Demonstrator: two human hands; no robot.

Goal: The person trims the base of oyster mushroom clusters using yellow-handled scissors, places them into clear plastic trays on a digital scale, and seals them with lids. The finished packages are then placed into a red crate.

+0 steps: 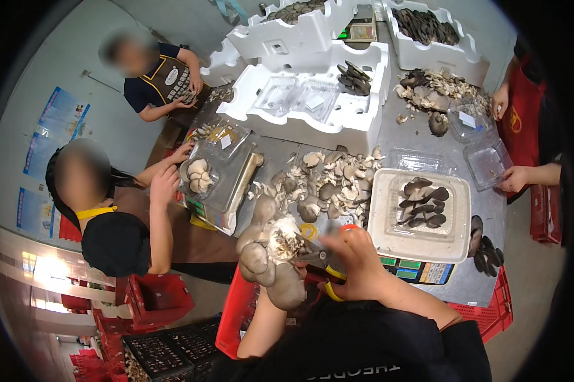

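My left hand (300,270), mostly hidden, holds a large cluster of grey oyster mushrooms (256,260) from below, its pale stem base turned to the right. My right hand (358,265) grips scissors (330,272) with yellow-lined handles, and their blades reach the stem base. Behind the cluster, loose oyster mushrooms and trimmed pieces (332,184) are heaped on the metal table. Right of them a cream tray (380,219) rests on a digital scale (418,272). In the tray lies a clear plastic container (451,210) with several dark mushrooms inside.
White foam boxes (292,122) stand at the back, one holding clear containers. A co-worker (172,215) is at a second scale on the left, another (165,86) farther back. At right a co-worker in a red apron (523,119) holds an open container (488,164). Red crates (229,315) sit below the table.
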